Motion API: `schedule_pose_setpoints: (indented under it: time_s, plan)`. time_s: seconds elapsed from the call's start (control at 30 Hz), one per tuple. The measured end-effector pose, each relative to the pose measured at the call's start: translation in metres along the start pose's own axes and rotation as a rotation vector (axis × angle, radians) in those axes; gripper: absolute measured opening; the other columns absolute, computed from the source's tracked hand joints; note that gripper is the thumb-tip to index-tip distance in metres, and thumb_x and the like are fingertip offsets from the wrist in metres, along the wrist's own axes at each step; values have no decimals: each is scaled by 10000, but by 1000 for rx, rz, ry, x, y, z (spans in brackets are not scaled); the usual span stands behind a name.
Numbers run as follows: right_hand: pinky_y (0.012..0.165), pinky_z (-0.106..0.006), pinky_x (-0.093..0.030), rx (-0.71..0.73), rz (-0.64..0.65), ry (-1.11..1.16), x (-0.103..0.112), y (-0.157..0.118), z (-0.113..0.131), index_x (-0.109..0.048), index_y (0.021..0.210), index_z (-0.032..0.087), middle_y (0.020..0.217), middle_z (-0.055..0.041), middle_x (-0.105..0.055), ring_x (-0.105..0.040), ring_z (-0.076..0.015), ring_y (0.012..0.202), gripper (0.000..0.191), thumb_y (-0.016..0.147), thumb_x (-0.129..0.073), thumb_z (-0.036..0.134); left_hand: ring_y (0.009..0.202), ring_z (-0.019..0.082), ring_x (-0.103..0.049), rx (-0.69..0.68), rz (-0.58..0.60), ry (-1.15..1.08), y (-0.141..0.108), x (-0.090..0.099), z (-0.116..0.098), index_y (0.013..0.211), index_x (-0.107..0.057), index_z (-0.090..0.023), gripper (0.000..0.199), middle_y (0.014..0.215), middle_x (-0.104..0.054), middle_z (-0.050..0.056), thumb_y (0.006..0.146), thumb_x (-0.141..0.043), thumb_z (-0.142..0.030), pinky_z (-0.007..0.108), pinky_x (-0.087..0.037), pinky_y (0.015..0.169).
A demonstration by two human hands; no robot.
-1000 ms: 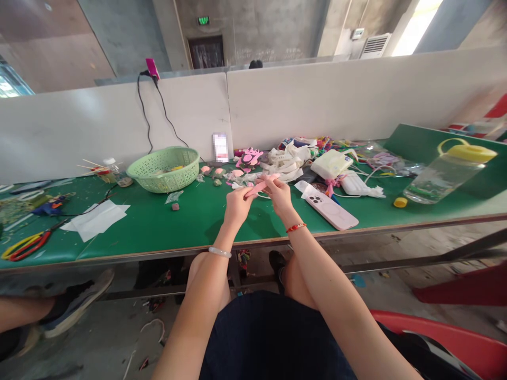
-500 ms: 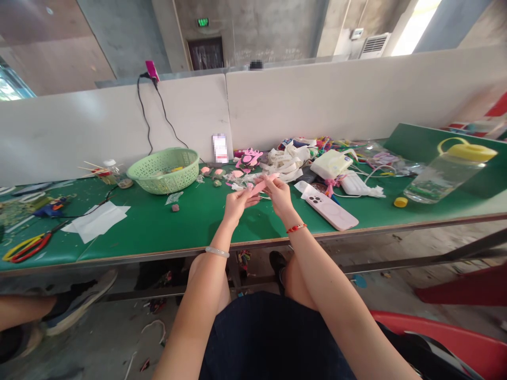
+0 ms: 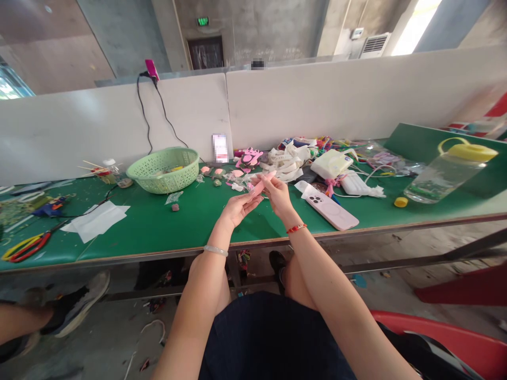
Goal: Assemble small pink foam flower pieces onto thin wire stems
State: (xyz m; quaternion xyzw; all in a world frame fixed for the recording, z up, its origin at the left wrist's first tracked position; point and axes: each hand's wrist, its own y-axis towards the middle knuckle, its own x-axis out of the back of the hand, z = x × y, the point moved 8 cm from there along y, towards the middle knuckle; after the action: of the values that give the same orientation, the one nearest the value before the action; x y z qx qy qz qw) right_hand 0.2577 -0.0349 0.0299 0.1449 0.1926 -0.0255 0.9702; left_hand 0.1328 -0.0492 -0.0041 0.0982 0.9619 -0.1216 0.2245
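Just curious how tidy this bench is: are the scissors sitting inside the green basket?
No, the red-and-yellow-handled scissors lie on the green tabletop, well to the left of the light green plastic basket.

I can read no text in this view. Upper middle of the frame: a small lit green sign [image 3: 203,21] above a dark doorway [image 3: 205,53], its characters too small for me to make out. To its right, rows of handwritten marks [image 3: 263,53] on the concrete wall, illegible. Middle of the frame: a card [image 3: 220,148] propped against the white partition [image 3: 119,121] at the back of my desk [image 3: 130,227], blurred and unreadable.
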Motion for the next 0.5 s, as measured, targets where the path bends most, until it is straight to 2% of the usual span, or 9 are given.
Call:
schedule_pose_setpoints:
  time_s: [0.27,0.43,0.5]
  plan:
    - [840,-363,-564,13,-11,-33,0,-1,1,-738,894,239,926,-45,-771,-716,-249,965,411,664,-788,575,858,212,-752,-99,4,130,-4,-5,-7,834,-751,-93,113,797,-768,123,835,-724,-202,386,-548,992]
    - [845,-343,-563,16,-45,4,5,-1,3,-732,880,238,923,-45,-771,-721,-235,957,422,659,-785,593,867,217,-751,-137,108,85,-6,-15,-12,915,-746,-90,278,888,-773,137,885,-672,-356,384,-556,961]
    - [849,-337,-562,11,-47,7,5,-1,3,-734,881,233,923,-46,-771,-721,-234,955,423,659,-785,590,884,215,-750,-159,127,116,-7,-17,-13,960,-744,-107,260,938,-774,127,864,-700,-344,374,-557,951]
